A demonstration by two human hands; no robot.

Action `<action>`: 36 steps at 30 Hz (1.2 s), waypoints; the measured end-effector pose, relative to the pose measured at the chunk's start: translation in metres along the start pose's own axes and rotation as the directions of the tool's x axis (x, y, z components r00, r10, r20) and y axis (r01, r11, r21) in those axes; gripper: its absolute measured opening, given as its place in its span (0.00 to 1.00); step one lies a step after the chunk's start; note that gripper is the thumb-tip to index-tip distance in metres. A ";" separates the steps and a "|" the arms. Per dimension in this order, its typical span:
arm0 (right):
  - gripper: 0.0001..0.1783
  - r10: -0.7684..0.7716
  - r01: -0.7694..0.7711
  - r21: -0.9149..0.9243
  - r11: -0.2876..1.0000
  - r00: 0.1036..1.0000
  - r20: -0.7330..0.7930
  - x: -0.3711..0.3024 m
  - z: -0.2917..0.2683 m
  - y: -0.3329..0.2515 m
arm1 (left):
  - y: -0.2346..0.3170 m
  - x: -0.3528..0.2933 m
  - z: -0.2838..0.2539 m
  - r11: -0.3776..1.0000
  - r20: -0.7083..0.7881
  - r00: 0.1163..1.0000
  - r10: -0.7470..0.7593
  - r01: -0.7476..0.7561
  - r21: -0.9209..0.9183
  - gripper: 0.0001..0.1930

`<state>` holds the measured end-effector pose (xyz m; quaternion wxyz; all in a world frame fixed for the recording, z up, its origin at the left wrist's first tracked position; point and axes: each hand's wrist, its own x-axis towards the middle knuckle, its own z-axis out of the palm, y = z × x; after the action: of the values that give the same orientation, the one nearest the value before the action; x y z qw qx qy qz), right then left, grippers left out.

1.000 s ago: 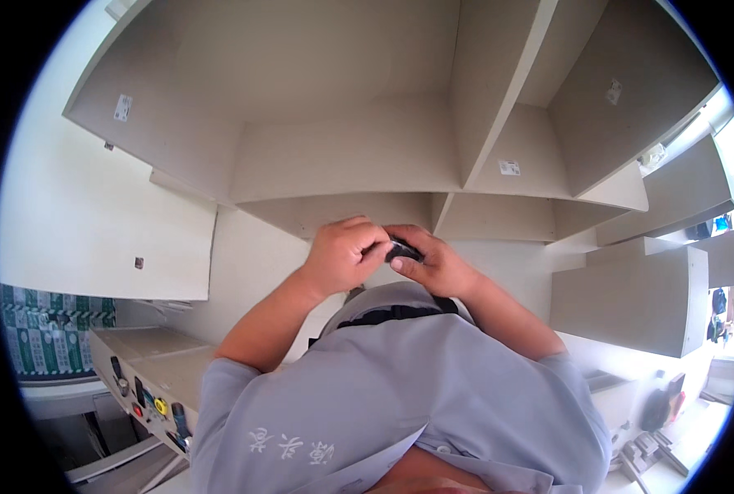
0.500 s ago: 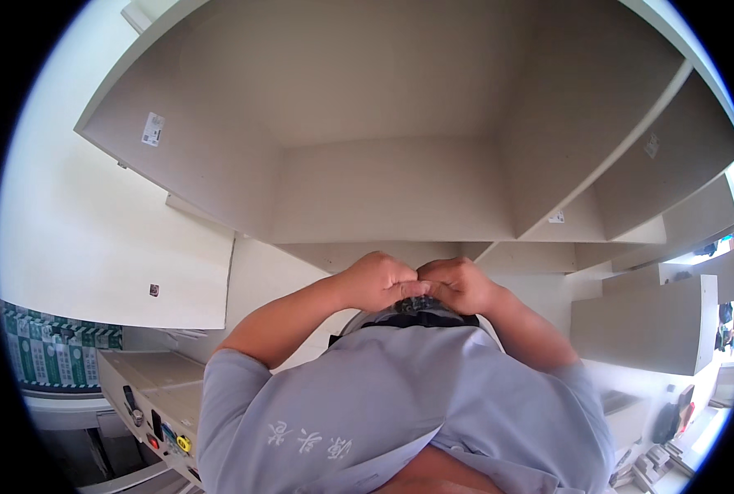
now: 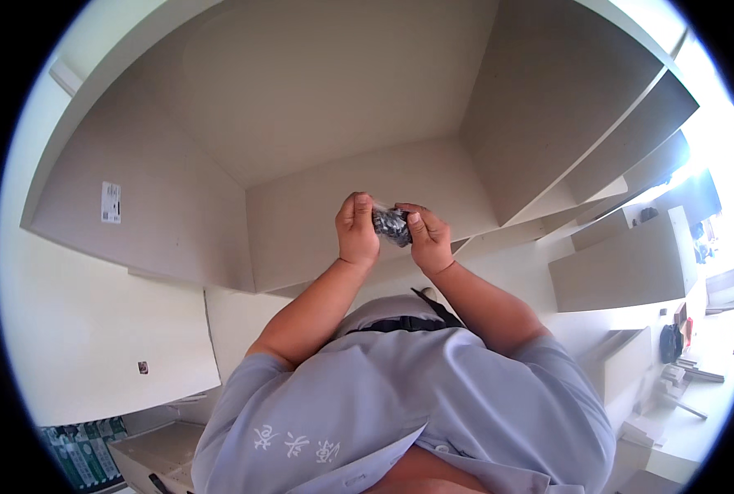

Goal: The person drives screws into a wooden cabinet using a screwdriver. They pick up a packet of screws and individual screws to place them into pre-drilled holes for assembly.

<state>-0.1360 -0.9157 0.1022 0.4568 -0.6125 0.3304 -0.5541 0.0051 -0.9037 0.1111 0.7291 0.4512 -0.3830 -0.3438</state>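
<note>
A small clear plastic bag (image 3: 392, 225) full of small dark and silvery pieces is stretched between my hands, raised in front of the open beige cabinet. What the pieces are, I cannot make out. My left hand (image 3: 357, 230) pinches the bag's left side, thumb and fingers closed. On the other side, my right hand (image 3: 429, 239) grips it with the thumb on the near face and fingers behind. The beige cabinet (image 3: 367, 189) fills the upper view, its bottom panel just beyond the bag.
Upright dividers (image 3: 560, 107) split the cabinet on the right. Its left side panel carries a white label (image 3: 111, 202). A beige box-like unit (image 3: 622, 263) stands right, a beige board (image 3: 157, 453) lower left, beside green-and-white packs (image 3: 87, 453). Loose strips (image 3: 688, 370) lie far right.
Both hands have risen and moved away from my waist toward the cabinet. The bag, mostly hidden between my fingers before, now shows plainly. The whole view has turned somewhat.
</note>
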 end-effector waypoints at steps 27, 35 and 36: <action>0.16 0.730 -0.518 -0.515 0.683 0.457 0.509 0.143 -0.021 0.071 | -0.130 0.060 -0.056 0.320 0.492 0.536 -0.686 0.830 -0.457 0.19; 0.18 0.675 -0.427 -0.533 0.730 0.573 0.465 0.142 -0.021 0.116 | -0.166 0.080 -0.053 0.557 0.219 0.653 -0.725 0.743 -0.371 0.14; 0.18 0.656 -0.445 -0.492 0.748 0.608 0.448 0.136 -0.026 0.130 | -0.166 0.082 -0.049 0.637 0.193 0.698 -0.690 0.712 -0.296 0.13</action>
<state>-0.1253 -1.0918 0.0326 0.5760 -0.6869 0.4322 -0.0977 0.0607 -1.0133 -0.0357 0.5941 0.4164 -0.1333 -0.6752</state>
